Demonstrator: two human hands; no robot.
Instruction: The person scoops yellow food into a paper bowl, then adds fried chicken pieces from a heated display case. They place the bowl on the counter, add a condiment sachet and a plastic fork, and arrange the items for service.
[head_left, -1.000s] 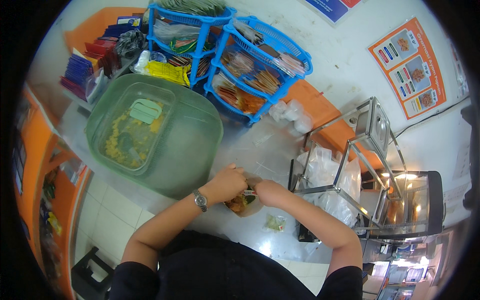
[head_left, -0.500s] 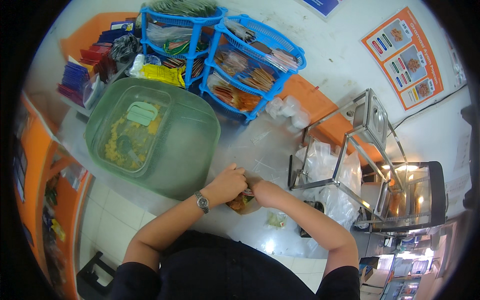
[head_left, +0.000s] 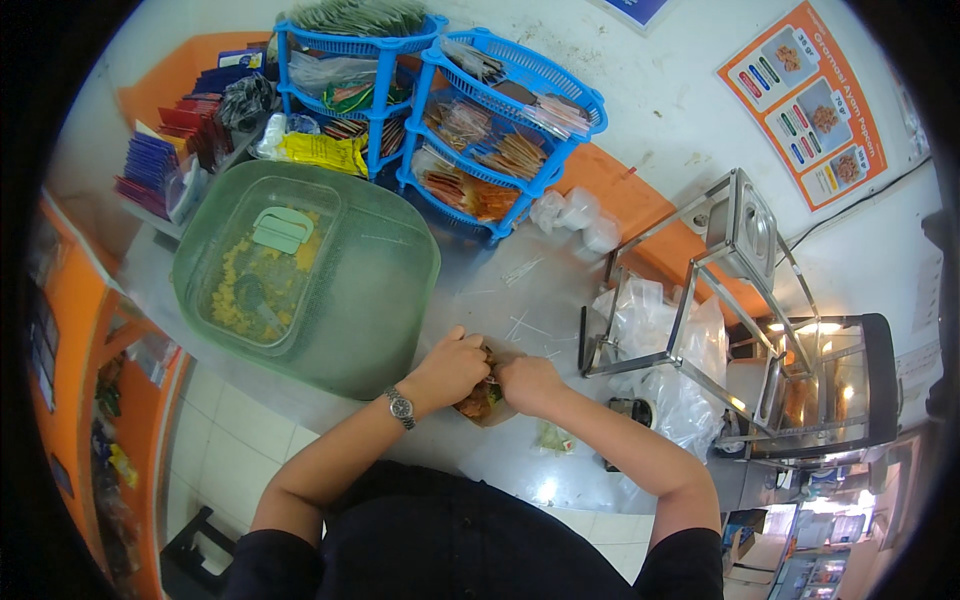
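A small brown paper food box (head_left: 482, 421) sits on the metal counter in front of me, with browned food and a bit of green (head_left: 480, 402) showing inside. My left hand (head_left: 452, 368), with a watch (head_left: 400, 407) on its wrist, is closed at the box's left far side. From the right, my right hand (head_left: 530, 386) reaches over the box, its fingers bent together and close to the left fingertips. Whatever the fingers pinch is hidden between them. Just right of the box lies a small clear packet with pale green contents (head_left: 553, 437).
A large green lidded tub (head_left: 390, 290) stands to the left. Behind are blue tiered baskets (head_left: 480, 150) of packets. Thin white sticks (head_left: 520, 325) lie on the counter (head_left: 480, 280). At right stand a metal frame rack (head_left: 640, 365), plastic bags (head_left: 690, 390) and a lit display case (head_left: 850, 390).
My right hand has shifted slightly, its fingers now bent lower over the box. More of the food shows between my hands.
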